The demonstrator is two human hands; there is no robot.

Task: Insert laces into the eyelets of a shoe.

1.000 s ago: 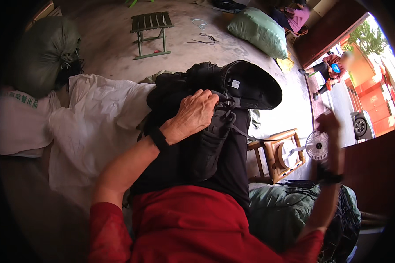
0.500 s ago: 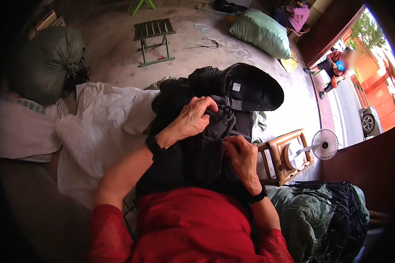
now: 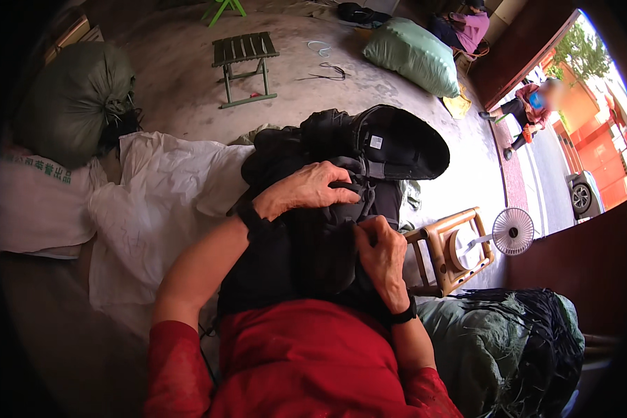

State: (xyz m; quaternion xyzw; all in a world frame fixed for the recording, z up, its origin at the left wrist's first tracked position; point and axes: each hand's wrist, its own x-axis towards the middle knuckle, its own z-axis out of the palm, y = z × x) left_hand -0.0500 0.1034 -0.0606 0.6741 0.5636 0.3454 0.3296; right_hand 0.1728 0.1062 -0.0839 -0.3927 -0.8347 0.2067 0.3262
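A black bag [image 3: 405, 143] with straps lies across my lap, its wide rounded part gaping at the far right and a white label inside. My left hand [image 3: 308, 188] is closed on a black strap [image 3: 346, 186] of the bag, its fingertips curled over the dark webbing. Lower and to the right, my right hand [image 3: 383, 256] pinches the edge of the bag's black padded part [image 3: 325, 254] between thumb and forefinger. Dark cloth merges together here, so what exactly lies between the right fingertips cannot be made out.
White sacking [image 3: 167, 202] spreads to my left beside a tied green sack [image 3: 70, 101]. A bamboo stool [image 3: 460, 279] bearing a small fan [image 3: 513, 231] stands at right, near black cords [image 3: 547, 334]. Ahead are a folding stool [image 3: 246, 52] and a pale green sack [image 3: 414, 56]. Two people sit farther off.
My left hand has shifted slightly right and down, and its fingers now curl over a black strap. The right hand stays nearly in place, still pinching.
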